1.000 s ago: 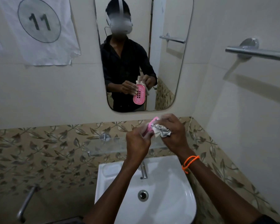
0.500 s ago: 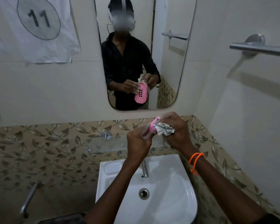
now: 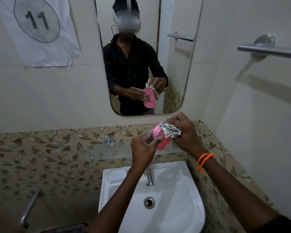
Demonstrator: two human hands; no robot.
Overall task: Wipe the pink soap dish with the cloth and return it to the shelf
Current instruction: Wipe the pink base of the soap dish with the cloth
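Note:
The pink soap dish (image 3: 161, 140) is held on edge above the glass shelf (image 3: 107, 151), near its right end. My left hand (image 3: 144, 148) grips the dish by its left rim with curled fingers. My right hand (image 3: 186, 133) holds a bunched grey-white cloth (image 3: 170, 130) and presses it against the dish's upper right part. The mirror (image 3: 175, 68) reflects the dish's slotted underside and both hands.
A white washbasin (image 3: 180, 207) with a chrome tap (image 3: 149, 177) sits directly below my hands. A towel bar (image 3: 267, 51) juts from the right wall. A pipe handle (image 3: 29, 209) sticks out at the lower left. A paper sheet marked 11 (image 3: 37, 29) hangs on the wall.
The dish has tilted so more of its pink face shows below the cloth. Both hands stay together over the shelf's right end, with the cloth shifted toward the dish's top.

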